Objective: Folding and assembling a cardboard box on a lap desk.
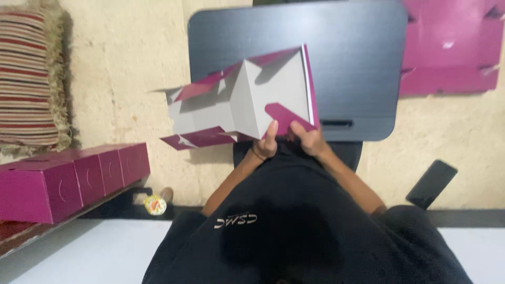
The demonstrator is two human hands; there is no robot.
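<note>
- The half-folded magenta-and-grey carton is held up over the near edge of the dark lap desk — its loose left flaps hang unsupported and, I judge, could spring open or crease.
- Left hand: fingers closed on the carton's near bottom edge, thumb up against the grey inside.
- Right hand: likewise closed, pinching the near right corner — a narrow grip there could let the panel twist.

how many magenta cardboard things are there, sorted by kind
Half-folded box held by left hand and right hand: 1
Finished boxes in a row at left: 4
Flat sheets at upper right: 1 pile, count unclear
Total: 6
</note>
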